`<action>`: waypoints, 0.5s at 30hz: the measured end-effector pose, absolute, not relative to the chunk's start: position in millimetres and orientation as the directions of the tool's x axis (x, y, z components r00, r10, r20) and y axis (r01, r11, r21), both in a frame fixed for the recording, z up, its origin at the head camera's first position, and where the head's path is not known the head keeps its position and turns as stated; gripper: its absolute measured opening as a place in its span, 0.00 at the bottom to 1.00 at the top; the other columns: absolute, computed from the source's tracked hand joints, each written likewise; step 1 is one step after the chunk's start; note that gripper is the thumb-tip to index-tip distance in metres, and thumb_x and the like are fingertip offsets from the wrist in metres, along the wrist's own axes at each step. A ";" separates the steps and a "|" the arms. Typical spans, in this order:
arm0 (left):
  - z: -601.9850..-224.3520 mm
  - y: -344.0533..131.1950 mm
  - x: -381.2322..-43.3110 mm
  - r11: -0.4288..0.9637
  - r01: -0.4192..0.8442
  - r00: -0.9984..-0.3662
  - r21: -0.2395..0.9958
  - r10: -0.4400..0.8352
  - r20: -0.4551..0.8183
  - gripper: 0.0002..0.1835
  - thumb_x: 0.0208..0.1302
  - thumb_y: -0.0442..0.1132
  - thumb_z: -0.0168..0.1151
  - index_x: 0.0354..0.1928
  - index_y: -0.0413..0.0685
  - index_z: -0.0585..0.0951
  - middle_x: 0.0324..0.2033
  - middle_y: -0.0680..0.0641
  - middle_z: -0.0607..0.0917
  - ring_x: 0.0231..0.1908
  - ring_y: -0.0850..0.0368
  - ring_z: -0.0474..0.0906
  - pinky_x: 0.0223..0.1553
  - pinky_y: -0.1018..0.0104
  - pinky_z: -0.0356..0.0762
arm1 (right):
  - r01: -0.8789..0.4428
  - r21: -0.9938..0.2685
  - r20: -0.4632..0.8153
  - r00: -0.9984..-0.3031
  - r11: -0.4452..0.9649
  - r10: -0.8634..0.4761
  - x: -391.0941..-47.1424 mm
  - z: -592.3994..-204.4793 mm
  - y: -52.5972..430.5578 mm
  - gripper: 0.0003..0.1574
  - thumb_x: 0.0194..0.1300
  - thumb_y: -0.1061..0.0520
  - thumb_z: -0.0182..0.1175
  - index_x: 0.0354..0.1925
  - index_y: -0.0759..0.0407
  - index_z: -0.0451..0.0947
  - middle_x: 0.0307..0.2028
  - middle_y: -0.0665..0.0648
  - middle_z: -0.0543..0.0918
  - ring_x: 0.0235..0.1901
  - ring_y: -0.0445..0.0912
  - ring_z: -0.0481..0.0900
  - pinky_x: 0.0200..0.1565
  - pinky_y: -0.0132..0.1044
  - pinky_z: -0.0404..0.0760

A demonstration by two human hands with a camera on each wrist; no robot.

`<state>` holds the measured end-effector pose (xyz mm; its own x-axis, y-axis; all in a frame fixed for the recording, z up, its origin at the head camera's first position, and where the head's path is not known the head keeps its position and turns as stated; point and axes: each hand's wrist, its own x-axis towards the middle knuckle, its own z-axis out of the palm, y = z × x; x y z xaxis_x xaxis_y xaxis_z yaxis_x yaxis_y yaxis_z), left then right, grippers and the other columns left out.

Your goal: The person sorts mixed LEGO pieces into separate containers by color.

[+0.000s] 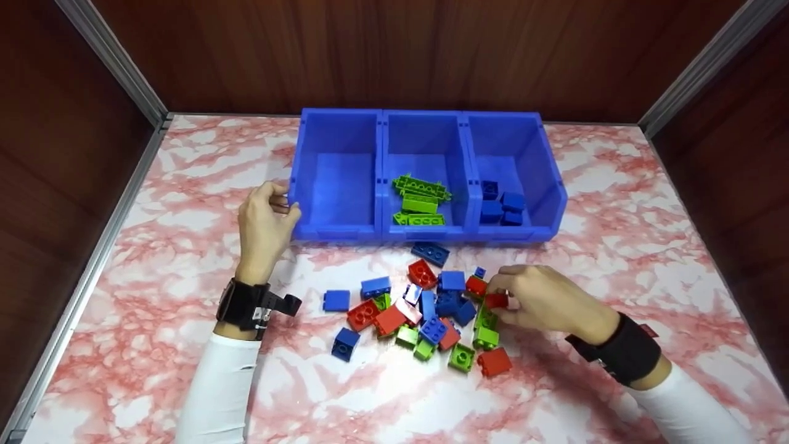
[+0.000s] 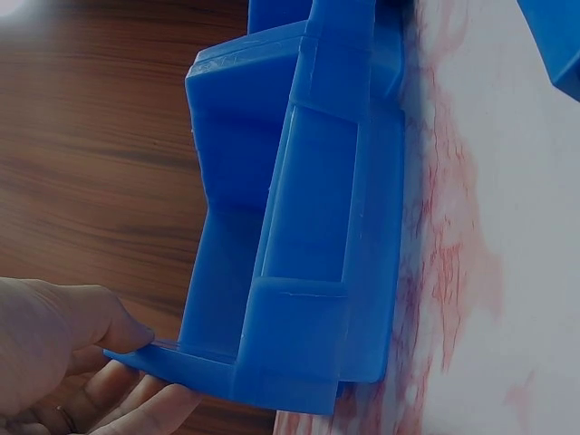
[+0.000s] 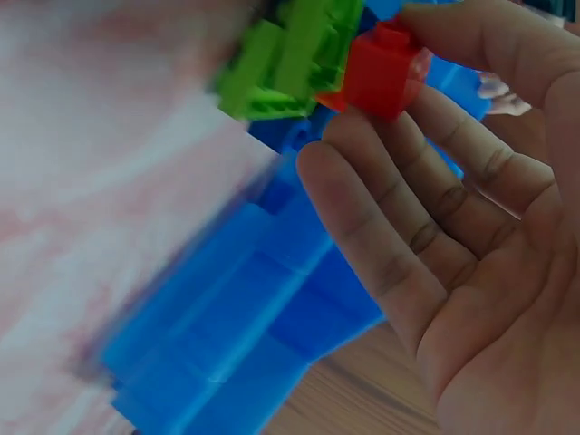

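Observation:
My left hand (image 1: 265,219) grips the left side wall of a blue three-compartment bin (image 1: 336,235); in the left wrist view the thumb lies over the rim (image 2: 172,361) with the fingers beneath. At the right edge of a loose pile, my right hand (image 1: 548,299) pinches a small red building block (image 1: 497,300) between thumb and fingers. The right wrist view shows that red block (image 3: 385,72) with its stud up, close to green blocks (image 3: 294,59). A long green block (image 1: 487,317) and another red block (image 1: 476,286) lie beside the pinching fingers.
Several green blocks (image 1: 420,203) lie in the middle compartment and several blue ones (image 1: 502,206) in the right. Mixed red, blue and green blocks (image 1: 433,331) spread over the marbled tabletop (image 1: 345,401). Dark wooden panels (image 1: 394,55) enclose the table at back and sides.

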<state>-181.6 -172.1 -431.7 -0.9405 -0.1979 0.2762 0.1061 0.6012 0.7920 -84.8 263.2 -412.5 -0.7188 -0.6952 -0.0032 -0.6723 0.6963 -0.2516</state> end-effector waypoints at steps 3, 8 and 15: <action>-431.2 -172.2 -181.7 0.602 0.105 -0.942 0.791 -0.196 0.274 0.15 0.64 0.28 0.67 0.52 0.30 0.82 0.47 0.32 0.86 0.46 0.39 0.84 0.53 0.51 0.86 | -0.703 -0.247 0.056 -0.698 0.667 -0.714 -89.8 -404.7 256.7 0.16 0.52 0.61 0.77 0.42 0.57 0.89 0.35 0.53 0.89 0.34 0.43 0.88 0.35 0.37 0.90; -431.2 -172.3 -181.9 0.608 0.102 -0.943 0.788 -0.194 0.272 0.15 0.64 0.28 0.67 0.52 0.30 0.82 0.46 0.32 0.86 0.46 0.39 0.84 0.54 0.50 0.85 | -0.783 -0.162 0.173 -0.622 0.601 -0.764 -102.8 -389.3 239.9 0.16 0.51 0.58 0.79 0.40 0.57 0.88 0.32 0.52 0.87 0.27 0.42 0.83 0.27 0.32 0.83; -432.0 -172.6 -182.4 0.605 0.105 -0.940 0.789 -0.199 0.277 0.14 0.64 0.28 0.66 0.51 0.30 0.82 0.45 0.33 0.87 0.46 0.39 0.85 0.53 0.51 0.86 | -0.849 -0.109 0.267 -0.527 0.518 -0.807 -127.2 -372.2 203.8 0.14 0.58 0.50 0.76 0.42 0.52 0.89 0.35 0.51 0.89 0.23 0.41 0.83 0.17 0.26 0.72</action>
<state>-182.4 -172.6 -432.0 -0.9400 -0.1988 0.2774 0.1048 0.6054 0.7890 -127.2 203.8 -372.2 -0.5267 -0.8069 0.2673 -0.8486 0.5177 -0.1090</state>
